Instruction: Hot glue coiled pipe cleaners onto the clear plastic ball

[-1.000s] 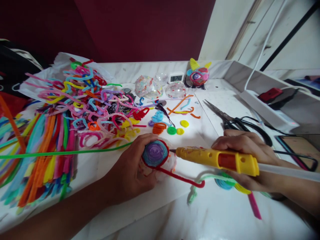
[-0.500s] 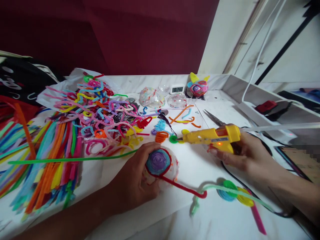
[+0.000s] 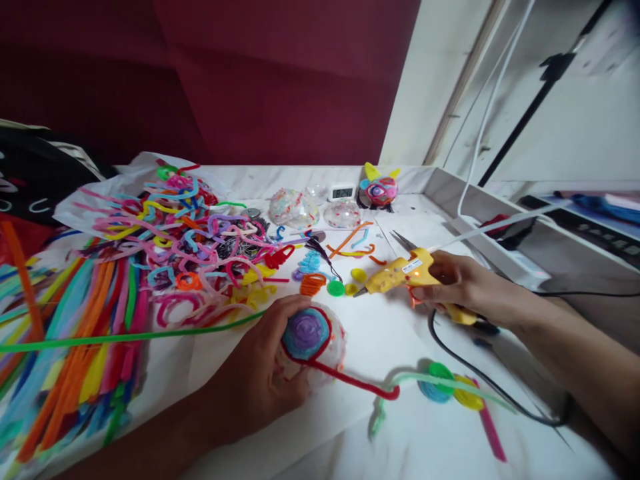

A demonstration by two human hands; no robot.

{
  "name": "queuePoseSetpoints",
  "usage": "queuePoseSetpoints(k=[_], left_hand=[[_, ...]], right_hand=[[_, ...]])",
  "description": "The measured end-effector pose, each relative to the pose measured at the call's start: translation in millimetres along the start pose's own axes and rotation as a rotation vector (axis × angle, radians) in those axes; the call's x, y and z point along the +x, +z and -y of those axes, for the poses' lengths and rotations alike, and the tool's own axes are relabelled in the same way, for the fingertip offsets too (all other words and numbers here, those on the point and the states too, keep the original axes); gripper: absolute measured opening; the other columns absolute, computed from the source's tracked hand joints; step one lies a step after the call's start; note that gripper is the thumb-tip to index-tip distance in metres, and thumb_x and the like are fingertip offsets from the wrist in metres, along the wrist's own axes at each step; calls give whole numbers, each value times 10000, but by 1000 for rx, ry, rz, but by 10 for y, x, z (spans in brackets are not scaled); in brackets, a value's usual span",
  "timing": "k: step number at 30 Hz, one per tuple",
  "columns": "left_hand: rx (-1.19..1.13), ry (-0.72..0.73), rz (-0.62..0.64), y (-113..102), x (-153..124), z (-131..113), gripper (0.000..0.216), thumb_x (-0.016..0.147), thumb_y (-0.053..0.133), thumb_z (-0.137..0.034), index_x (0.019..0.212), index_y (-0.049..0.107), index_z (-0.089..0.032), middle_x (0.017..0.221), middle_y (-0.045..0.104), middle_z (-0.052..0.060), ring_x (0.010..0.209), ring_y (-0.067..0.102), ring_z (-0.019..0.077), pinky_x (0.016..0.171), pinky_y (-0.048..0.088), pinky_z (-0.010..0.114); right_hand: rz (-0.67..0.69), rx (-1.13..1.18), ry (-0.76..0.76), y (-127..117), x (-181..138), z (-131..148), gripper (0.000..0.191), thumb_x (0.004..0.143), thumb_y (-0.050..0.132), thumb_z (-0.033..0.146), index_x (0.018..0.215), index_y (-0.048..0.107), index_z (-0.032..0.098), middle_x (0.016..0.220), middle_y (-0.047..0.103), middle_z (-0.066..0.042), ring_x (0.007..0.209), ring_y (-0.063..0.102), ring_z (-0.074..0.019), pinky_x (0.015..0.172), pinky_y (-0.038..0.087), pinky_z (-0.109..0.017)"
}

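My left hand [image 3: 265,370] is wrapped round a clear dome [image 3: 334,350] flecked with colour. On the dome sits a purple and blue pipe-cleaner spiral [image 3: 306,332], ringed by a red pipe cleaner [image 3: 355,380] whose loose end sticks out to the right. A long green pipe cleaner [image 3: 135,338] runs leftward from behind this hand. In my right hand [image 3: 455,283] is a yellow hot glue gun [image 3: 400,272] with a lit orange light. Its nozzle points left, close to small yellow and green coils [image 3: 336,288], apart from the dome.
Straight pipe cleaners [image 3: 75,333] lie in a bundle at left, below a tangled heap of bent ones [image 3: 200,233]. Behind are speckled clear domes [image 3: 294,208], a digital clock [image 3: 342,193] and a horned figure [image 3: 380,190]. Scissors [image 3: 404,241] lie behind the glue gun; its black cord [image 3: 480,380] loops at right.
The glue gun has turned so that its nozzle dips lower and its body slants. The camera view has shifted a little. My left hand keeps its hold on the dome.
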State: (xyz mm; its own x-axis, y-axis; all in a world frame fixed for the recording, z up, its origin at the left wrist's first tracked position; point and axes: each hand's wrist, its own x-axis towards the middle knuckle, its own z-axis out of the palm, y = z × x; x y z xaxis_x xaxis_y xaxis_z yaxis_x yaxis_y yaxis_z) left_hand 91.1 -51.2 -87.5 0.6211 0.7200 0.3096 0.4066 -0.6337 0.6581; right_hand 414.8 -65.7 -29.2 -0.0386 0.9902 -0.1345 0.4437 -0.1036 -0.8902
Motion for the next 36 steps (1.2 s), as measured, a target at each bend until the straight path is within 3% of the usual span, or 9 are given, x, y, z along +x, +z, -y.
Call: queuePoseSetpoints(k=[5,11,15,20,24,26,29,32,36], left_hand=[[37,4,-2,-19,13,-17,751,685,647,-144,1357,349,-293,1372,493,104,1271,491,336,1077,429,529],[30,16,-23,-3,8,1,761,660,627,-136,1355,358,-288,1354,508,96,1250,508,338,1067,438,525],[21,47,-32,2,15,-13,687,709,640,-184,1335,371,-272,1327,520,89,1242,515,304,1073,433,482],[16,71,-34,-2,36,-42,652,717,650,-200,1315,395,-240,1306,531,92,1213,532,282,1050,444,435],[14,81,-46,0,39,-54,637,720,643,-185,1307,397,-224,1292,535,94,1196,543,269,1034,450,416],[-5,92,-41,4,39,-52,605,738,639,-207,1294,399,-227,1281,538,94,1189,545,270,1026,455,424],[-10,103,-37,9,39,-42,604,757,642,-252,1303,384,-227,1297,521,109,1214,526,285,1038,446,446],[10,115,-38,7,33,-34,610,758,638,-250,1307,372,-225,1309,509,116,1231,515,290,1050,436,456],[14,117,-34,-1,22,-39,602,748,644,-209,1290,382,-215,1292,516,112,1216,521,279,1036,443,447]], right_hand=[[184,-123,0,-198,27,27,264,849,628,401,973,627,168,729,655,-20,525,522,-107,435,353,-233],[308,-316,-7,-299,96,-73,425,777,683,543,952,659,157,753,650,-7,621,575,-143,498,433,-242],[260,-484,-59,-330,123,-163,415,786,685,549,942,673,165,663,612,21,571,540,-124,475,409,-232],[35,-711,-209,-328,54,-166,376,846,610,542,969,715,201,700,678,-35,563,574,-156,503,432,-284],[-212,-790,-397,-66,-149,-16,290,896,551,468,949,690,218,941,696,-113,738,627,-219,628,471,-362],[-135,-730,-450,188,-289,85,207,934,514,394,977,664,258,939,703,-46,774,650,-175,670,503,-316],[90,-563,-503,596,-472,223,114,912,562,329,937,620,234,874,694,-12,764,653,-138,678,516,-270],[140,-591,-535,872,-543,310,152,879,617,340,945,584,207,873,681,-28,788,638,-164,670,504,-283],[158,-561,-546,975,-492,333,75,878,574,236,939,574,193,830,669,-29,730,610,-156,621,472,-267]])
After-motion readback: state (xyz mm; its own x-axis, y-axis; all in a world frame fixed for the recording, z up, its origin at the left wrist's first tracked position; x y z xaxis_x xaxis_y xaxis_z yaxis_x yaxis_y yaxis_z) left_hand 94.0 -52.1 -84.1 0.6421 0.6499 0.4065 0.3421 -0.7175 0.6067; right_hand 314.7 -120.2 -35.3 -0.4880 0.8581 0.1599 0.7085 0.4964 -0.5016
